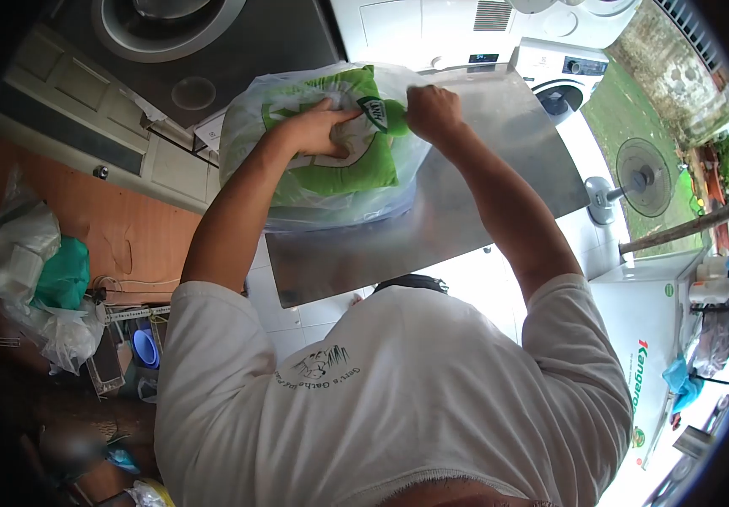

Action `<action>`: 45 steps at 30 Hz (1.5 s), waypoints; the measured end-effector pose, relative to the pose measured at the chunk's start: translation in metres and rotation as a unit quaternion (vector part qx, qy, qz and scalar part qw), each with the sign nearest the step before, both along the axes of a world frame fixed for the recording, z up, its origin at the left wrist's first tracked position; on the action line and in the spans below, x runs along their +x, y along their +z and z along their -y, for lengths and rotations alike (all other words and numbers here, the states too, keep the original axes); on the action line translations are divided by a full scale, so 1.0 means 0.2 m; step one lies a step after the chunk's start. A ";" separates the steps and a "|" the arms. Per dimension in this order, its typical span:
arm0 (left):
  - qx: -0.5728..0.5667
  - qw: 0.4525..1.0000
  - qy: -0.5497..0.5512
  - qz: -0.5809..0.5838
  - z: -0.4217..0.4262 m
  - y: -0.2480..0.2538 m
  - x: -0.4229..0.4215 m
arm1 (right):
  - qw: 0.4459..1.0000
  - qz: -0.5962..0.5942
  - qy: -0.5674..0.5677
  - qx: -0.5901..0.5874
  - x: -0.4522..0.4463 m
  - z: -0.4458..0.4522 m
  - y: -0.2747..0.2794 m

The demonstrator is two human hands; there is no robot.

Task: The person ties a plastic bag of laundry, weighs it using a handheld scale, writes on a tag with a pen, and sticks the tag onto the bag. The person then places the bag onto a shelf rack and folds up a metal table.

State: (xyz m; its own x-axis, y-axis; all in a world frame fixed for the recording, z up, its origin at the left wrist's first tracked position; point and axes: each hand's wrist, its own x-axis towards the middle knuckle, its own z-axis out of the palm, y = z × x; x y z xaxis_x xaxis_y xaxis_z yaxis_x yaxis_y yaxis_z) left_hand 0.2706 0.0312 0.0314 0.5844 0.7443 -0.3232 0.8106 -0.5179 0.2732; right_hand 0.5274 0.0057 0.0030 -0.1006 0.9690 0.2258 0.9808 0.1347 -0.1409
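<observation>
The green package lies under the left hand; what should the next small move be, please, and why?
I'd probably ease the right hand gently outward to test its hold: it looks closed beside the right edge of the green package, amid clear plastic, though what it grips is unclear. The left hand, spread on top, could brace.

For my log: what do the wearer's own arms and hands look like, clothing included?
The left hand and right hand are ungloved, with no watch or bracelet visible. The short, loose left sleeve and right sleeve are white, part of a T-shirt with a small dark print on its left chest.
</observation>
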 end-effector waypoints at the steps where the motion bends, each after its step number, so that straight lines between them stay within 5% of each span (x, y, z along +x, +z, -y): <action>1: -0.005 1.000 -0.003 0.008 0.01 0.02 0.00 | 0.999 -0.013 0.001 -0.051 0.01 -0.02 -0.01; 4: -0.003 1.000 -0.005 0.013 0.01 0.03 -0.02 | 0.992 -0.117 -0.012 0.034 0.05 0.01 0.06; 5: 0.004 1.000 -0.006 0.011 0.00 0.01 -0.03 | 0.974 -0.183 0.075 0.109 0.10 0.03 0.15; 6: 0.010 1.000 -0.009 0.010 0.00 -0.01 -0.03 | 0.932 -0.296 0.179 0.111 0.17 -0.10 0.13; 8: 0.005 1.000 -0.009 0.019 0.01 0.00 -0.02 | 0.810 -0.575 0.108 -0.018 0.11 -0.14 0.30; 11: 0.002 1.000 0.000 0.021 0.03 0.03 -0.04 | 0.756 -0.653 0.049 -0.023 0.07 -0.35 0.36; 16: 0.011 0.999 -0.004 0.043 -0.04 -0.01 -0.09 | 0.783 -0.585 0.199 -0.075 -0.15 -0.20 0.59; 19: 0.013 0.998 0.005 0.054 -0.06 -0.03 -0.13 | 0.677 -0.701 0.177 -0.136 -0.24 0.10 0.62; 21: 0.021 0.998 0.017 0.059 -0.04 -0.04 -0.13 | 0.770 -0.615 0.118 -0.120 -0.20 0.22 0.50; 22: 0.033 0.998 0.022 0.056 -0.05 -0.04 -0.14 | 0.911 -0.366 0.045 -0.186 -0.13 0.24 0.44; 23: -0.005 0.998 0.015 0.056 -0.08 -0.04 -0.13 | 0.912 -0.359 0.073 -0.184 -0.04 0.28 0.28; 25: 0.007 0.998 0.016 0.058 -0.06 -0.07 -0.12 | 0.965 -0.053 0.222 -0.126 0.17 0.32 0.08; 28: 0.026 0.998 0.022 0.058 -0.04 -0.10 -0.08 | 0.969 -0.070 0.166 -0.168 0.05 0.55 0.30; 29: 0.035 0.998 0.021 0.055 -0.06 -0.14 -0.07 | 0.961 -0.047 0.240 -0.129 0.01 0.55 0.41; 30: 0.042 0.998 0.020 0.050 -0.06 -0.16 -0.07 | 0.945 -0.023 0.312 -0.089 -0.04 0.53 0.52; 31: 0.043 0.998 0.021 0.050 -0.05 -0.14 -0.07 | 0.931 -0.230 0.197 -0.205 -0.10 0.50 0.65; 34: 0.037 0.999 0.012 0.038 0.02 -0.15 -0.11 | 0.730 -0.649 0.177 -0.118 -0.26 0.13 0.79; 35: -0.105 0.935 0.145 0.308 0.02 -0.26 -0.14 | 0.699 -0.666 0.215 -0.148 -0.32 -0.09 0.76; 36: -0.173 0.862 0.209 0.429 0.00 -0.30 -0.18 | 0.615 -0.721 0.269 -0.170 -0.48 -0.14 0.77; 37: -0.228 0.763 0.262 0.545 -0.02 -0.34 -0.22 | 0.609 -0.748 0.224 -0.137 -0.67 -0.19 0.76; 38: -0.086 0.881 0.144 0.443 -0.06 -0.34 -0.26 | 0.587 -0.766 0.228 -0.130 -0.78 -0.24 0.72; 39: 0.058 0.948 0.016 0.313 -0.10 -0.34 -0.30 | 0.838 -0.501 0.216 0.028 -0.84 -0.21 0.72; 40: 0.203 0.959 -0.113 0.164 -0.13 -0.34 -0.35 | 0.811 -0.518 0.265 0.060 -0.87 -0.26 0.58; 41: 0.275 0.942 -0.112 0.157 -0.12 -0.33 -0.32 | 0.780 -0.532 0.316 0.089 -0.90 -0.32 0.44; 42: 0.209 0.965 -0.078 0.137 -0.05 -0.23 -0.30 | 0.747 -0.542 0.367 0.115 -0.94 -0.37 0.30; 44: 0.152 0.987 0.019 0.042 0.15 0.00 -0.23 | 0.876 -0.160 0.356 0.283 -0.87 -0.38 0.18; 45: 0.152 0.987 0.019 0.042 0.15 -0.01 -0.25 | 0.876 -0.160 0.356 0.283 -0.87 -0.37 0.19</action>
State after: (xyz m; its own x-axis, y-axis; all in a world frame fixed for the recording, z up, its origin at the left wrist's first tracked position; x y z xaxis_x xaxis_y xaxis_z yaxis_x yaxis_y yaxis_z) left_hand 0.2208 0.0007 0.0285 0.5696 0.8213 -0.0328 0.8121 -0.5562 0.1763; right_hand 0.3528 0.0800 0.0408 -0.4774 0.4108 0.7767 0.5431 0.8329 -0.1067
